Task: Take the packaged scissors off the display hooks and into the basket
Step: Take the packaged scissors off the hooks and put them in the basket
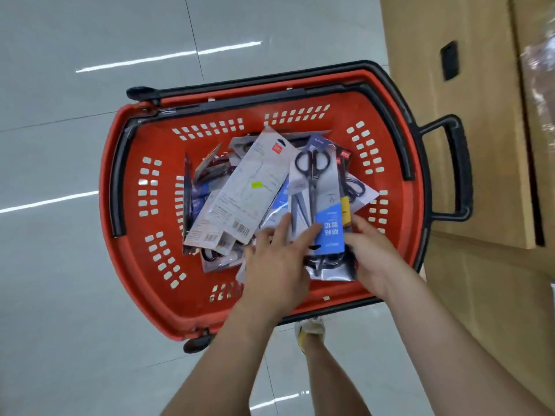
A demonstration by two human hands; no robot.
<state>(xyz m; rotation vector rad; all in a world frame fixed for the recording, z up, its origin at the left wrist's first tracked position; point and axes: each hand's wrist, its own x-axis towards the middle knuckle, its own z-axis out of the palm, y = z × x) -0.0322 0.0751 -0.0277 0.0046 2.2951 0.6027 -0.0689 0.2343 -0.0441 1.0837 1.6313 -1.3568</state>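
A pale tiled floor [60, 295] fills the left side, streaked with light reflections, and tall cardboard boxes [465, 145] stand along the right. Just beside the boxes sits a red basket [192, 307] with slotted walls, its black carry handles [118, 181] folded down on the rim and a black pull handle [459, 163] sticking out toward the boxes. Inside it lies a loose heap of packaged scissors [240, 190], cards overlapping at all angles, one turned back-up with a barcode and a small yellow sticker. On top of the heap, toward the right, lies a pack with black-handled scissors [318, 187] on a grey and blue card. The left hand [274, 265] rests over that pack's near end, fingers straight and spread. The right hand [375, 256] grips the near right edge of the same pack, thumb on top and fingers curled beneath. A light shoe [310, 328] shows on the floor below the basket.
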